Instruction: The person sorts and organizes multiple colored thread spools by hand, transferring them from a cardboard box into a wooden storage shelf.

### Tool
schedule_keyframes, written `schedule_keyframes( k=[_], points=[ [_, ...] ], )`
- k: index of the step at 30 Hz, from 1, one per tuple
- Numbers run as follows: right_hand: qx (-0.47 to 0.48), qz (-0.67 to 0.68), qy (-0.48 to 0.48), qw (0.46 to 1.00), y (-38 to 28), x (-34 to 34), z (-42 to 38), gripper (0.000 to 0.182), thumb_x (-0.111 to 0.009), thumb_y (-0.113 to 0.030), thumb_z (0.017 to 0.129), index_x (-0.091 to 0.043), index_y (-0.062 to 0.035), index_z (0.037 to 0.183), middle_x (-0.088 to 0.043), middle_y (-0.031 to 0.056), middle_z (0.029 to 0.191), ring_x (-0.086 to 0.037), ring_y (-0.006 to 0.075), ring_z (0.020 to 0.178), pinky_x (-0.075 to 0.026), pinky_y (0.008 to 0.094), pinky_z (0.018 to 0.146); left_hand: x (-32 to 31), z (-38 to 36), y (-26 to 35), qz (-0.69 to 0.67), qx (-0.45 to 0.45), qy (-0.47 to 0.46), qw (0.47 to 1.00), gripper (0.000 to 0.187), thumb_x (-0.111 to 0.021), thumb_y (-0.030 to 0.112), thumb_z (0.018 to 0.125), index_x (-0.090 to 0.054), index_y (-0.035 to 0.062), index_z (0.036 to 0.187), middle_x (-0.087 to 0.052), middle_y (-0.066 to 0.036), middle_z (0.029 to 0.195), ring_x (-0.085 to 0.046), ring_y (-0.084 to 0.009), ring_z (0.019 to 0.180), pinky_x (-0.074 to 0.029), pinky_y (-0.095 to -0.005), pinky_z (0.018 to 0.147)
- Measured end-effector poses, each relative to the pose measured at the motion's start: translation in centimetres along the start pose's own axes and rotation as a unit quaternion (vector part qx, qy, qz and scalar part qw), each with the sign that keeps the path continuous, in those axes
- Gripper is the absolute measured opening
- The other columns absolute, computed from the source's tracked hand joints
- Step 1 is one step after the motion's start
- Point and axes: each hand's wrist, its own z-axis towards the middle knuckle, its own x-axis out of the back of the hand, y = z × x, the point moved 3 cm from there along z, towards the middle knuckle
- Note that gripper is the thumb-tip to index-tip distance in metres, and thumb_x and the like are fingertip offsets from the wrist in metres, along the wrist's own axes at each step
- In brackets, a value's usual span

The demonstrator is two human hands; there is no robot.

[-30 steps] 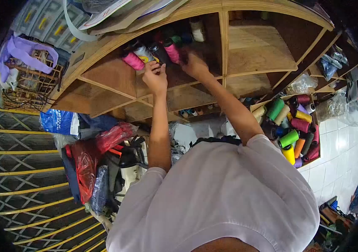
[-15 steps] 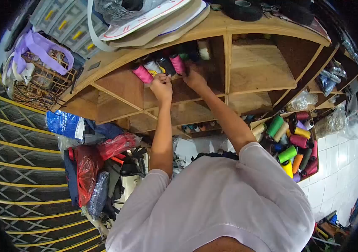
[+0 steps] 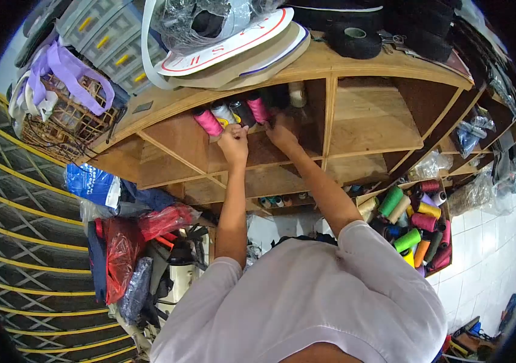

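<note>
Both arms reach up into the upper left compartment of a wooden shelf unit (image 3: 355, 130), where a row of thread cones stands along the front edge of the shelf board. From the left end there is a pink cone (image 3: 208, 122), a white cone with a yellow label (image 3: 224, 113), a dark cone (image 3: 243, 112) and a magenta cone (image 3: 259, 109). Each lies with its long axis running from the front edge back into the compartment, narrow end toward the rear; in this view they lean up and to the left.

The left hand (image 3: 234, 145) is at the front edge just under the white and dark cones, fingers curled in close. It touches or nearly touches the base of the white cone, but whether it grips it cannot be told. The right hand (image 3: 281, 132) sits just right of the magenta cone, fingers bent toward its base; whether it has hold of anything is hidden.

A box of mixed colored cones (image 3: 418, 227) stands lower, at the right. A wicker basket (image 3: 58, 121) hangs off the left end of the unit.
</note>
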Motion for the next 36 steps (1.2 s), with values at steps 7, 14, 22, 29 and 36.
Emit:
schedule_keyframes(
  k=[7,14,22,29,36],
  points=[
    [-0.015,0.032,-0.078,0.996,-1.3,2.2,0.5,0.045,-0.072,-0.033,0.083,-0.057,-0.013,0.12,-0.068,0.017,0.107,-0.066,0.0408,0.095,-0.052,0.0509,0.085,-0.3,0.2,-0.6,-0.004,0.017,-0.016,1.0,0.02,-0.08,0.008,0.081,-0.067,-0.0039,0.089,-0.07,-0.012,0.075,-0.068,-0.0167,0.07,-0.054,-0.0298,0.066],
    [0.01,0.007,-0.039,0.999,0.1,0.1,0.2,0.058,-0.074,-0.027,0.081,-0.05,-0.0087,0.131,-0.068,0.0183,0.105,-0.065,0.0414,0.095,-0.052,0.0496,0.085,-0.4,0.2,-0.4,0.015,-0.034,0.011,0.999,0.018,-0.078,0.006,0.081,-0.065,-0.0049,0.085,-0.068,-0.013,0.072,-0.068,-0.0188,0.067,-0.053,-0.0314,0.065],
    [-0.024,0.043,-0.106,0.993,-0.4,2.5,-1.0,0.071,-0.07,-0.026,0.085,-0.037,-0.002,0.144,-0.063,0.0254,0.119,-0.06,0.043,0.108,-0.047,0.0516,0.093,-0.1,-0.8,-0.4,-0.037,-0.041,-0.005,0.998,0.01,-0.07,-0.002,0.081,-0.063,-0.005,0.088,-0.068,-0.013,0.072,-0.067,-0.0169,0.064,-0.053,-0.0297,0.062],
    [0.089,-0.094,-0.181,0.975,-2.3,6.5,-5.4,0.067,-0.051,-0.032,0.097,-0.026,-0.0042,0.153,-0.042,0.0194,0.15,-0.043,0.039,0.136,-0.03,0.0539,0.114,1.7,-5.4,1.6,0.095,-0.13,-0.096,0.982,0.015,-0.059,0.005,0.09,-0.066,-0.0024,0.102,-0.069,-0.021,0.109,-0.066,-0.0334,0.101,-0.052,-0.0408,0.087],
    [0.152,-0.192,-0.127,0.961,-1.8,7.0,-9.1,0.056,-0.04,-0.039,0.101,-0.042,-0.0071,0.147,-0.042,0.0152,0.151,-0.035,0.0337,0.142,-0.022,0.0491,0.118,3.2,-10.0,2.6,0.186,-0.225,-0.146,0.945,0.041,-0.048,0.023,0.101,-0.056,-0.0035,0.132,-0.052,-0.02,0.141,-0.041,-0.0445,0.133,-0.033,-0.0487,0.111]
  ],
)
